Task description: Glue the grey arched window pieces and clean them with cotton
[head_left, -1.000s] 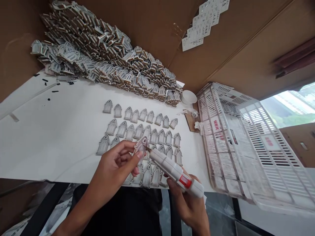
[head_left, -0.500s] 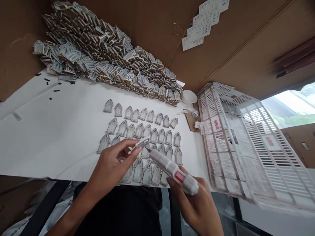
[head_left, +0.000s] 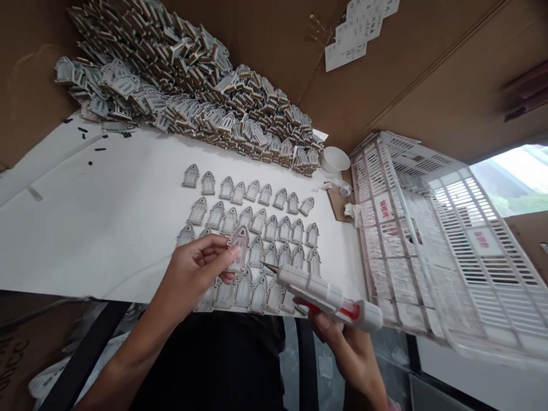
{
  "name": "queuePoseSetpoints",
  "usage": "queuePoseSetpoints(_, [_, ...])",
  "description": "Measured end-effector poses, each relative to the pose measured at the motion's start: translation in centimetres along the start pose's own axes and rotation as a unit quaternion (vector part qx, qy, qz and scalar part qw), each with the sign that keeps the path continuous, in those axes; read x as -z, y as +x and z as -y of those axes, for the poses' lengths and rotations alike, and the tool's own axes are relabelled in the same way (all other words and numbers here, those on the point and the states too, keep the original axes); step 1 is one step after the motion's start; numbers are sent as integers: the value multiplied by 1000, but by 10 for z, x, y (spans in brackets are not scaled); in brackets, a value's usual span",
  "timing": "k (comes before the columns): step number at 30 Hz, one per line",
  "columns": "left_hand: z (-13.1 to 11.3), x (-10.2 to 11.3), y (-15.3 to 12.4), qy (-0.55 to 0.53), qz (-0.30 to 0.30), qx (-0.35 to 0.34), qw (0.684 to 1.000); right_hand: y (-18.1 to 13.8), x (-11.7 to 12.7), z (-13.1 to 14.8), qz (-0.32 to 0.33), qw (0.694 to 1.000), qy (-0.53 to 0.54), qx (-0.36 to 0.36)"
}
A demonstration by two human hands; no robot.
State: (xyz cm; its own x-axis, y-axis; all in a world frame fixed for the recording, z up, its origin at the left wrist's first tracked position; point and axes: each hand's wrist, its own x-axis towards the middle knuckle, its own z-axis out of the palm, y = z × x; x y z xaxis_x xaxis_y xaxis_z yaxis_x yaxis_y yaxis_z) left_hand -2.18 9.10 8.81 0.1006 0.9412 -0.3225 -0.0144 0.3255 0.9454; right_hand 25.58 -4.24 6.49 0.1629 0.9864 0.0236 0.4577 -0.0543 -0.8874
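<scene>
My left hand (head_left: 194, 274) pinches a small arch-shaped window piece (head_left: 240, 246) between thumb and fingers, holding it just above the rows of matching grey pieces (head_left: 257, 220) laid flat on the white tabletop (head_left: 107, 217). My right hand (head_left: 342, 342) grips a white glue gun (head_left: 329, 297) with a red trigger. Its nozzle points left and sits a short way right of the held piece, not touching it.
A big heap of the same window pieces (head_left: 192, 97) lies along the back against cardboard walls (head_left: 265, 40). A white slatted plastic crate (head_left: 428, 245) stands at the right. A small white cup (head_left: 335, 158) and paper scraps sit beside it.
The held piece has turned from edge-on to flat-faced and dropped toward the rows. The glue gun has pulled away to the right and tilted lower. The camera view has shifted slightly.
</scene>
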Motion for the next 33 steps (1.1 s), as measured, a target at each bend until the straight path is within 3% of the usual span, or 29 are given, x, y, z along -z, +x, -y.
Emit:
queuePoseSetpoints(10, [5,2,-1,-14,30,19,999,13,-12,16,129,991,-15,2])
queuePoseSetpoints(33, [10,-2,-5,30,30,2,999,19,-3,49,187,974,-119,49])
